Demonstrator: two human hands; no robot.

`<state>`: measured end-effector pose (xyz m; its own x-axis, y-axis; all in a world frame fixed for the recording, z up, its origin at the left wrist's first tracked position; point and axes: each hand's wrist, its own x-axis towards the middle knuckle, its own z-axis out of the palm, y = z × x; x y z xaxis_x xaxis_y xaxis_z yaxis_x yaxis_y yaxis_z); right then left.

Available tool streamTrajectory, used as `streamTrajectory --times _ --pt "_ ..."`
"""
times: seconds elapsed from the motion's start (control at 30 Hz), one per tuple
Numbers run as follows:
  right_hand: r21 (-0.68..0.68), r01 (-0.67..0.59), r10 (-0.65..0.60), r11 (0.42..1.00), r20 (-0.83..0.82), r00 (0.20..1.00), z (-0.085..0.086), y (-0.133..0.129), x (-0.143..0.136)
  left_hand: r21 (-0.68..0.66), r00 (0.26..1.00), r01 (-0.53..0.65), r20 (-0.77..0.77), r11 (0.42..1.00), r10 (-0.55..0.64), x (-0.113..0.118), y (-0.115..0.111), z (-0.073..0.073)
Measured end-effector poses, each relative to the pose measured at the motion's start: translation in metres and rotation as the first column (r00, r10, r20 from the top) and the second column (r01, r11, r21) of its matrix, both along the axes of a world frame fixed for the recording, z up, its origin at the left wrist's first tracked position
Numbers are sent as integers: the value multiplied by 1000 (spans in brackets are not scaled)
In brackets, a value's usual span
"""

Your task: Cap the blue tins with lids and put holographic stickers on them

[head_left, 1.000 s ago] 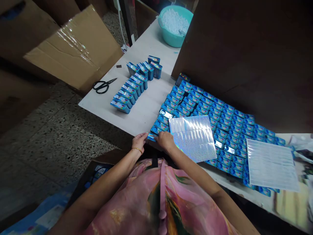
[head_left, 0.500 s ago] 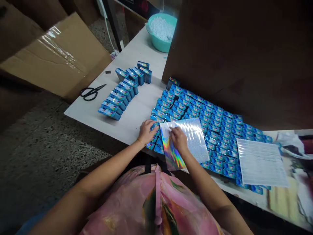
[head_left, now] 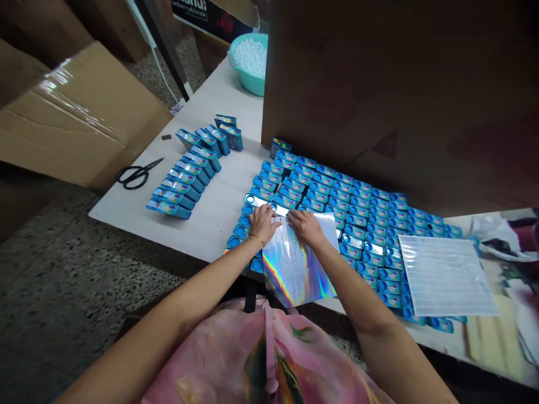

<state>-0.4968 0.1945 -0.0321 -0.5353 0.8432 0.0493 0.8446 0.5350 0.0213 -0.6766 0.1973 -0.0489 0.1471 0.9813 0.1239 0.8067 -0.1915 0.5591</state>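
A shiny holographic sheet (head_left: 290, 269) lies over the near part of a large block of small blue tins (head_left: 324, 196). My left hand (head_left: 261, 224) is at the sheet's upper left corner, fingers bent over the tins and thumb pointing inward. Close beside it, my right hand (head_left: 306, 226) rests at the sheet's top edge, its fingers drawn together. Both sets of fingertips meet near one tin, and whatever is pinched between them is too small to make out. Another pale, striped sheet (head_left: 446, 275) lies on the tins to the right.
Several blue tins (head_left: 185, 179) stand on edge in a row at the left of the white table (head_left: 202, 235). Black scissors (head_left: 138, 173) lie near its left edge. A turquoise basin (head_left: 250, 81) of white pieces stands behind. A big cardboard box (head_left: 379, 101) borders the tins.
My right hand has moved up to the sheet's top edge, and my left hand has come closer to it. The sheet sits slightly lower, with its near edge toward me. The view has shifted.
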Motion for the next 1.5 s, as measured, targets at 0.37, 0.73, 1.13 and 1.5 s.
streamTrajectory --times 0.37,0.73,1.13,1.5 --pt "-101 105 -135 989 -359 924 27 -33 2 12 996 -43 73 999 42 3 2 -5" --pt "-243 9 -122 970 -457 881 108 -36 -33 70 829 230 508 971 -233 -24 -18 53" --pt "-563 -66 -469 824 -742 478 45 -50 -108 -481 263 62 853 875 451 -79 -42 50" --pt "-725 70 -573 685 -477 666 -4 -51 -145 -597 202 -265 733 757 649 -121 -60 -1"
